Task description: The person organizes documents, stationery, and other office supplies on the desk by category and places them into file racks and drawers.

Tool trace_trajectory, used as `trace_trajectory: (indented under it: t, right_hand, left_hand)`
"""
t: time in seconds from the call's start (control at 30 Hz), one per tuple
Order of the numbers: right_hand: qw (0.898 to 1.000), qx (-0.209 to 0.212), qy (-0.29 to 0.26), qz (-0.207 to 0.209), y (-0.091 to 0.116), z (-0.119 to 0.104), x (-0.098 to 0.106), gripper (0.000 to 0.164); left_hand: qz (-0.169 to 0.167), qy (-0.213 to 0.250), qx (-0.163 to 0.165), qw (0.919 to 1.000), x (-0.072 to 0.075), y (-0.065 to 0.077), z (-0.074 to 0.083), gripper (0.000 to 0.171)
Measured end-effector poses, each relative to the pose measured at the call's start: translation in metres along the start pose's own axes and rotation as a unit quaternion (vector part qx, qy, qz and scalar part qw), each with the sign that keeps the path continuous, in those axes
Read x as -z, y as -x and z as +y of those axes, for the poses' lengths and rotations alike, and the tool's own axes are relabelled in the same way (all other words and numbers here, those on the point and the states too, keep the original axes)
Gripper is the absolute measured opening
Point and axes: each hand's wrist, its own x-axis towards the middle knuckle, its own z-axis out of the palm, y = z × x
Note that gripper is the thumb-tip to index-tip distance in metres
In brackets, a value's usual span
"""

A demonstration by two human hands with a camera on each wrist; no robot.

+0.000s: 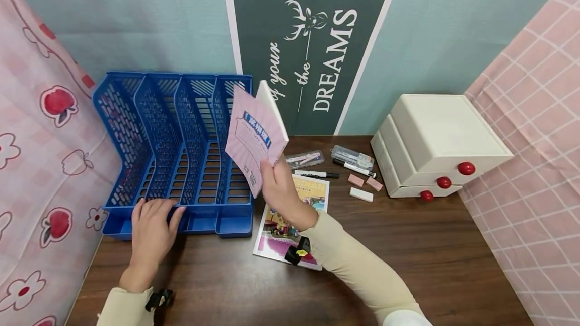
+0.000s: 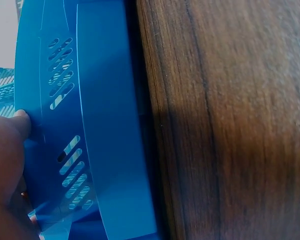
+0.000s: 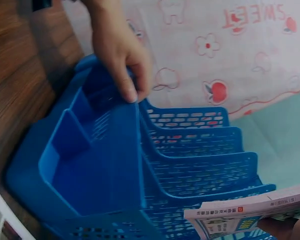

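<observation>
My right hand grips a pink book by its lower corner, holding it up beside the right end of a blue file organizer. A barcode and a blue title box mark the near cover; a white-edged part fans out behind it. In the right wrist view the printed edge of the book overlaps the rightmost divider. My left hand holds the organizer's front wall, fingers over the rim; in the right wrist view the left hand pinches that wall between thumb and fingers.
Under my right forearm lies a colourful magazine. Behind it are markers, a clear pen case, a clear stationery box, pink erasers and a white eraser. A white drawer unit with red knobs stands at right.
</observation>
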Motion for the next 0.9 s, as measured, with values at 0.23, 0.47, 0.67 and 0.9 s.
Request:
trace_trajectory:
  t: [0.23,0.47,0.67,0.9]
  right_hand:
    - [1.0,0.005,-0.001,-0.021,0.002,0.009,-0.009,0.046]
    - [1.0,0.005,0.003,0.016,-0.005,0.011,-0.016,0.05]
    - [1.0,0.003,-0.002,0.029,-0.015,0.01,-0.029,0.055]
    - [0.999,-0.014,0.043,0.028,-0.023,0.02,-0.041,0.062]
  left_hand:
    - [0.007,0.005,-0.003,1.0,-0.001,0.0,-0.001,0.02]
    - [0.004,0.004,0.0,1.0,-0.002,0.0,-0.001,0.02]
    - [0.008,0.005,-0.002,1.0,-0.003,0.001,-0.002,0.021]
    - [0.01,0.003,0.001,0.9999,-0.004,0.002,-0.003,0.021]
